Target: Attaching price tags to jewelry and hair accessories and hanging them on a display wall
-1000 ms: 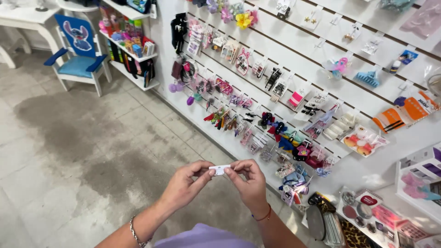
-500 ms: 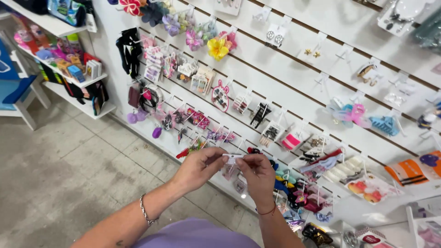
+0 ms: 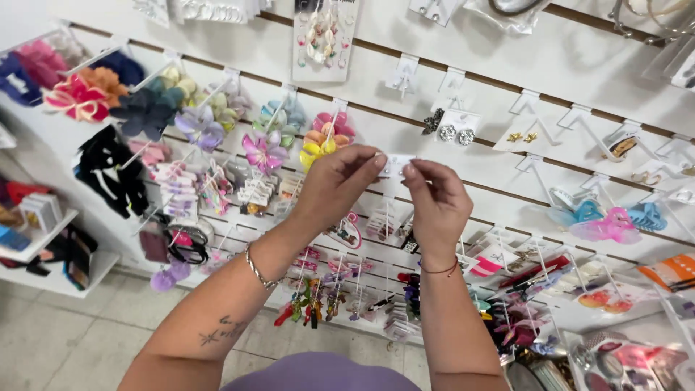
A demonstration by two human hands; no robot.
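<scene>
Both hands are raised before the slatwall, the left hand (image 3: 334, 190) and right hand (image 3: 436, 203) each pinching one end of a small white card (image 3: 394, 165) stretched between their fingertips, seemingly to keep it flat, just below the sparkly earrings (image 3: 455, 133).

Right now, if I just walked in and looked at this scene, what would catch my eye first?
Two bare hands raised at the middle: the left hand and right hand pinch a small white card between their fingertips. Behind them runs a white slatted display wall hung with hair accessories. Bright fabric flower clips sit upper left; translucent blue and pink claw clips hang at right.
</scene>
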